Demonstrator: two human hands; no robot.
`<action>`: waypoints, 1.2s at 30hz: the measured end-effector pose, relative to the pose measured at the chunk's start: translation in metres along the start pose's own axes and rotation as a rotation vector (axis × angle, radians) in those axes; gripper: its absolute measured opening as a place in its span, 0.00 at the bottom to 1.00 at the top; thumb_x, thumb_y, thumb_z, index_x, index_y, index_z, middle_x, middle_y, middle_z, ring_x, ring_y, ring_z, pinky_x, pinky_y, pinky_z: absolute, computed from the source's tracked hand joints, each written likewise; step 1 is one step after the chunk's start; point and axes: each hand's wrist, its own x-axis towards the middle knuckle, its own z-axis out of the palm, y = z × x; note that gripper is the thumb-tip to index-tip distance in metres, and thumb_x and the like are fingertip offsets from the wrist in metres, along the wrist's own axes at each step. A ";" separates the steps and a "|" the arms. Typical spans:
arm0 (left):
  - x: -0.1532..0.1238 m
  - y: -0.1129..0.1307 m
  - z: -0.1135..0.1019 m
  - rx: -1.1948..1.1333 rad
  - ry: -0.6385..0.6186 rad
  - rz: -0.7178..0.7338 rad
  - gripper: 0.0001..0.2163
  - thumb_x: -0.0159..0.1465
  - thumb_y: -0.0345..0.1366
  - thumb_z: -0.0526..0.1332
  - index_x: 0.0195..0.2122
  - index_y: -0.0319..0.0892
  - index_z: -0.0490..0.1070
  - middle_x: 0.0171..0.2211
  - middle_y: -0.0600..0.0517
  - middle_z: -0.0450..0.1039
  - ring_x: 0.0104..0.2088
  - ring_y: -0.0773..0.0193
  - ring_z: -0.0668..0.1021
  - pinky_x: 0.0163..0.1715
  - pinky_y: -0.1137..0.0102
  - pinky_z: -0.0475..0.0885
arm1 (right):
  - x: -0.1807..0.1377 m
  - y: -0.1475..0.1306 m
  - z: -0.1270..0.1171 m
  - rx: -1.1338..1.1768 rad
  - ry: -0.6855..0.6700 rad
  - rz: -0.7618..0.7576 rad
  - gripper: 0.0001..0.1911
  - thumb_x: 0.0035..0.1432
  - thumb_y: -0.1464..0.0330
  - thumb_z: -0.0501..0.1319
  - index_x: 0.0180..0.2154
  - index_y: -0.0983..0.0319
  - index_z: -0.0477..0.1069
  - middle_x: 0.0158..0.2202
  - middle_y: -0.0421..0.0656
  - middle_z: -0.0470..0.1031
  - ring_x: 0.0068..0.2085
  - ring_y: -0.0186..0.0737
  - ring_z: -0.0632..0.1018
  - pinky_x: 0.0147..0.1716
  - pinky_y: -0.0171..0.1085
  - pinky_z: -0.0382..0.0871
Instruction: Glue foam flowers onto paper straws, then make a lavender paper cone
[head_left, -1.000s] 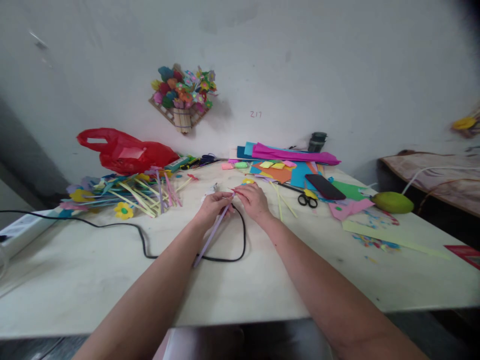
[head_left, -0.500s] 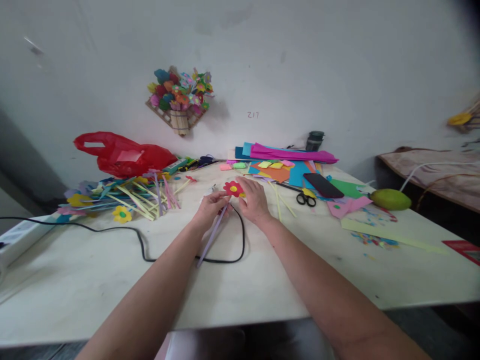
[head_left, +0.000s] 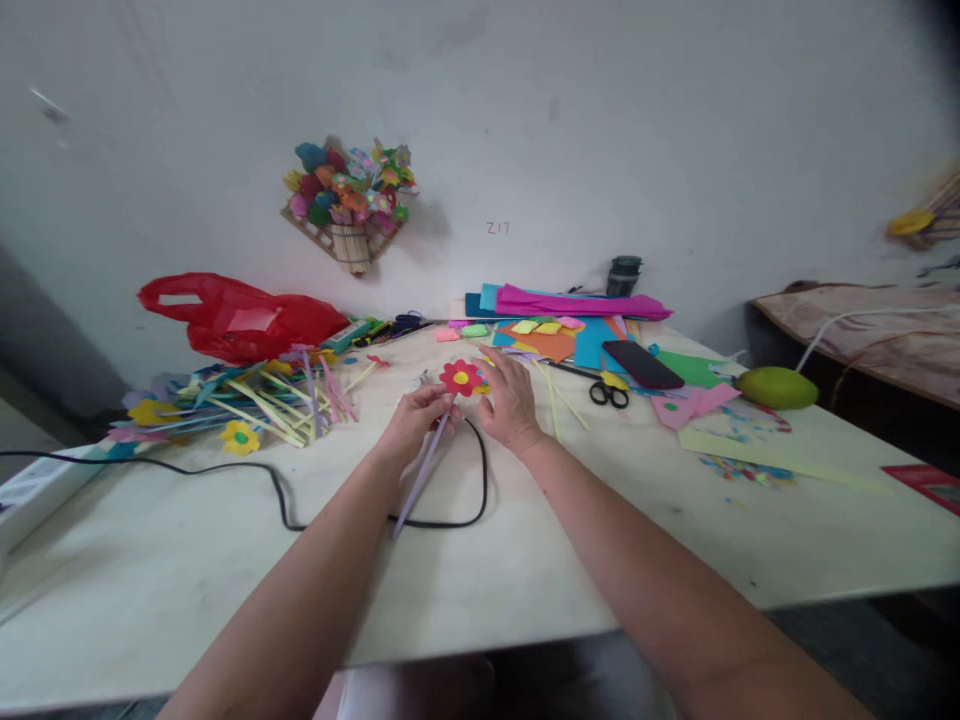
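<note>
In front of me, my left hand (head_left: 416, 420) is closed on a red paper flower (head_left: 460, 378) with a yellow centre, pinching the top of its pale purple strip stem (head_left: 420, 478). The stem slants down toward me. My right hand (head_left: 510, 400) is just right of the petals, its fingers curled. A small yellow and blue bit shows between those fingers and the flower, too small to name. Behind my left hand is a partly hidden pale object with a metal tip (head_left: 422, 378). A black cable (head_left: 480, 500) loops below both hands.
To the left lie finished paper flowers and strips (head_left: 262, 400), a red plastic bag (head_left: 247, 318) and a white box (head_left: 45, 490). On the right are scissors (head_left: 608, 394), a phone (head_left: 643, 364), coloured sheets (head_left: 585, 302), paper scraps (head_left: 750, 470) and a green oval object (head_left: 777, 388).
The red flower has shifted slightly left relative to my right hand and now faces me more fully. My right fingers have drawn off its edge. The view has turned slightly.
</note>
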 end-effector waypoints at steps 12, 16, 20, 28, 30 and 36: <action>-0.001 0.001 0.001 -0.038 0.013 -0.046 0.13 0.48 0.39 0.67 0.33 0.38 0.71 0.20 0.53 0.72 0.19 0.71 0.70 0.20 0.76 0.64 | -0.001 0.001 0.001 -0.041 -0.012 0.009 0.25 0.48 0.76 0.53 0.50 0.62 0.64 0.57 0.48 0.60 0.54 0.48 0.62 0.52 0.47 0.55; -0.002 0.005 0.001 -0.093 -0.015 -0.081 0.13 0.49 0.38 0.67 0.32 0.37 0.71 0.20 0.52 0.72 0.17 0.72 0.70 0.18 0.76 0.63 | -0.001 0.003 0.003 -0.042 -0.067 -0.011 0.22 0.48 0.75 0.54 0.48 0.62 0.67 0.55 0.47 0.64 0.52 0.48 0.65 0.50 0.46 0.56; -0.001 0.006 0.000 -0.143 0.016 -0.129 0.12 0.49 0.36 0.66 0.32 0.36 0.71 0.20 0.52 0.72 0.16 0.72 0.70 0.16 0.77 0.63 | -0.002 0.006 0.007 0.003 -0.097 -0.005 0.20 0.50 0.73 0.55 0.46 0.63 0.68 0.52 0.47 0.68 0.50 0.47 0.66 0.50 0.45 0.57; 0.002 0.002 -0.004 -0.188 0.009 -0.249 0.06 0.55 0.31 0.61 0.33 0.35 0.72 0.19 0.52 0.71 0.15 0.73 0.70 0.14 0.78 0.64 | -0.001 0.005 0.006 0.070 -0.159 0.066 0.18 0.51 0.73 0.55 0.45 0.65 0.70 0.44 0.48 0.74 0.45 0.46 0.70 0.46 0.43 0.60; 0.002 0.002 -0.004 -0.199 -0.011 -0.266 0.06 0.56 0.30 0.60 0.34 0.35 0.71 0.19 0.52 0.71 0.14 0.73 0.70 0.14 0.79 0.64 | -0.001 0.005 0.007 0.073 -0.194 0.095 0.16 0.52 0.72 0.56 0.44 0.64 0.71 0.43 0.47 0.75 0.45 0.46 0.70 0.46 0.43 0.60; 0.003 0.003 -0.003 -0.218 -0.011 -0.268 0.06 0.56 0.29 0.59 0.35 0.35 0.70 0.19 0.52 0.70 0.14 0.73 0.70 0.13 0.79 0.63 | -0.001 0.009 0.013 0.140 -0.242 0.242 0.12 0.52 0.71 0.58 0.40 0.62 0.74 0.39 0.47 0.76 0.43 0.45 0.73 0.44 0.42 0.63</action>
